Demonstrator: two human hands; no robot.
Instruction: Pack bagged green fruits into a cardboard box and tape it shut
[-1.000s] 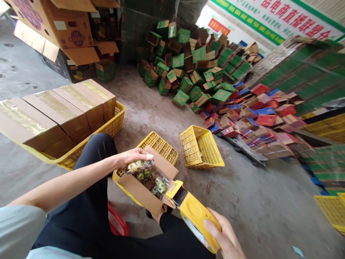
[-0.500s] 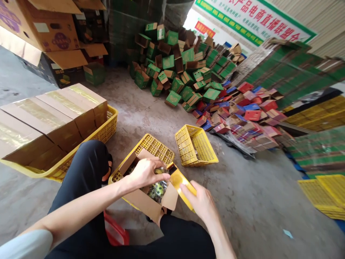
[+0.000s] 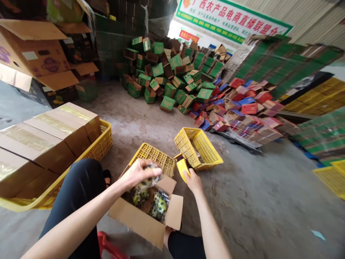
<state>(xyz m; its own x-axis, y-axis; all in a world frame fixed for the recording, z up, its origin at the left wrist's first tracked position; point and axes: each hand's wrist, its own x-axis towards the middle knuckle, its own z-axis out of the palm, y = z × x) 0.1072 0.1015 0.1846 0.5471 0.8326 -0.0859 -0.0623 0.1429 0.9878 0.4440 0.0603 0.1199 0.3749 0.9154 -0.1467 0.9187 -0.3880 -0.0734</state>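
Note:
An open brown cardboard box rests on an overturned yellow crate between my knees. Clear bags of yellow-green fruit lie inside it. My left hand is closed on the top of one such bag over the box. My right hand grips a yellow tape dispenser, held out past the box's right flap, just in front of a second yellow crate.
A large yellow crate at left holds several taped brown cartons. Heaps of small green boxes and red and blue boxes cover the floor behind. Flat carton stacks stand at right. A red object sits under my leg.
My right hand carried the tape dispenser from low at my right up and away, past the box toward the second crate. My left hand stayed on the bag in the box.

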